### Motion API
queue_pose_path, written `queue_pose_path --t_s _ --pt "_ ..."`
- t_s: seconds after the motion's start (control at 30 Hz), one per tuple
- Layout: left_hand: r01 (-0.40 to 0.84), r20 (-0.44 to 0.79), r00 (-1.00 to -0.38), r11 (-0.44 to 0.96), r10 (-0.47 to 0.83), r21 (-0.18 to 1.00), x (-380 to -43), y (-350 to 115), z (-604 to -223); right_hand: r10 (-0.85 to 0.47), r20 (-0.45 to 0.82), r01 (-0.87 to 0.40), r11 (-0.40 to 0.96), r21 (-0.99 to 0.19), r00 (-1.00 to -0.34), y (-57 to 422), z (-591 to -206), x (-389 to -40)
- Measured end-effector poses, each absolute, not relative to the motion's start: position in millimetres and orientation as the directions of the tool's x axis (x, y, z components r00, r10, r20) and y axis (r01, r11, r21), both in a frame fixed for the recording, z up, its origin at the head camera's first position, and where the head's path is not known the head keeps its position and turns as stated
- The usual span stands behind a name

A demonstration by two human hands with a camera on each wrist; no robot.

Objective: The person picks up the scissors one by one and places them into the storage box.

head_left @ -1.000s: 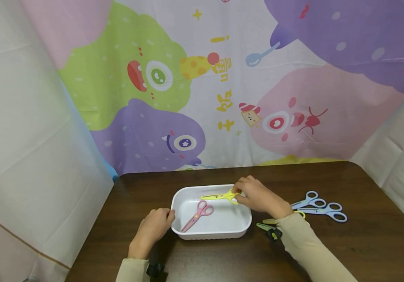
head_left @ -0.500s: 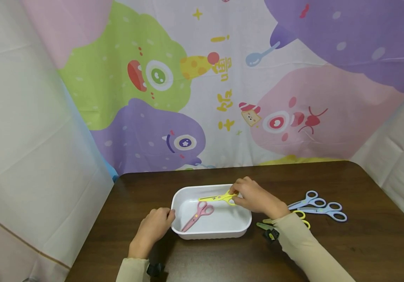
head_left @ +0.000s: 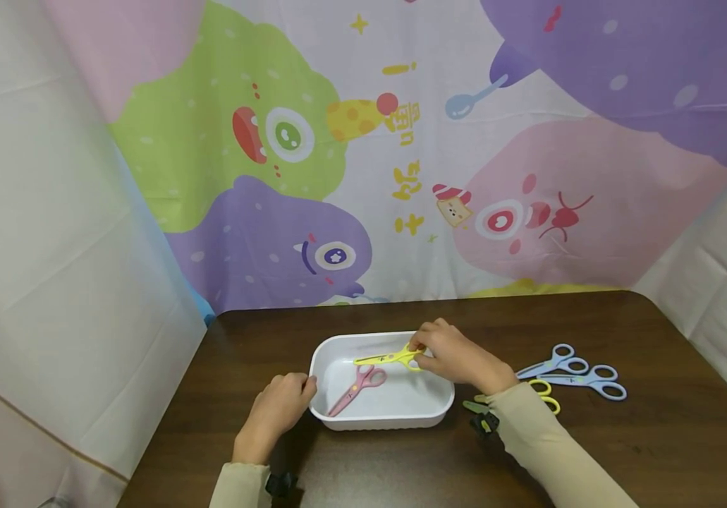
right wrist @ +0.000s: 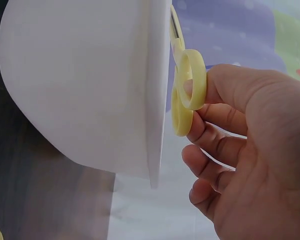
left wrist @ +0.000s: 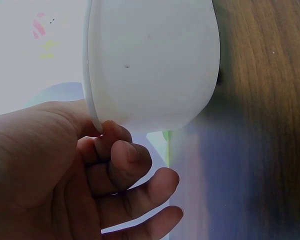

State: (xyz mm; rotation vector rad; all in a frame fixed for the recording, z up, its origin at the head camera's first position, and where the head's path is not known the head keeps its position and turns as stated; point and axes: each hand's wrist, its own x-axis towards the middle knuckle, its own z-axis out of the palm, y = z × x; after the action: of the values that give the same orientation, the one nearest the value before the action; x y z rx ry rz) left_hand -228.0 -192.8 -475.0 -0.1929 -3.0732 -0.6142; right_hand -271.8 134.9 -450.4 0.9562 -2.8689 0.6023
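A white tray (head_left: 401, 423) stands on the table, and pink scissors (head_left: 357, 390) lie inside it, blades toward the lower left. My left hand (head_left: 279, 403) pinches the tray's left rim between thumb and index finger; the left wrist view shows the other fingers loosely bent beside the wall. Over the tray's right side, my right hand (head_left: 458, 355) holds yellow scissors (head_left: 385, 358) by the handle loops (right wrist: 192, 80), thumb and fingers around them. Their blades point left, above the pink pair's handles in the head view. In the right wrist view the loops sit just above the rim.
To the right lie two pairs of blue scissors (head_left: 585, 379), close together. Another yellow pair (head_left: 547, 396) and green scissors (head_left: 476, 407) are partly hidden by my right forearm. Behind the dark wooden table (head_left: 261, 331) hangs a printed cloth (head_left: 401, 268).
My right hand has moved slightly left with the yellow scissors, bringing their blades farther over the tray. The left hand keeps its hold on the rim.
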Motion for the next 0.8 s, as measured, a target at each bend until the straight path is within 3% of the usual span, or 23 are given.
queue_pose_path --t_s 0.23,0.8 --pt "0.118 0.023 -0.993 0.917 0.118 0.38 -228 -193 -475 -0.574 0.163 -0.588 0.714 -0.38 -0.802 130 -449 -272" --pt "0.114 0.012 -0.993 0.919 0.119 0.378 -228 -193 -474 -0.658 0.196 -0.68 0.65 -0.34 -0.727 119 -444 -276"
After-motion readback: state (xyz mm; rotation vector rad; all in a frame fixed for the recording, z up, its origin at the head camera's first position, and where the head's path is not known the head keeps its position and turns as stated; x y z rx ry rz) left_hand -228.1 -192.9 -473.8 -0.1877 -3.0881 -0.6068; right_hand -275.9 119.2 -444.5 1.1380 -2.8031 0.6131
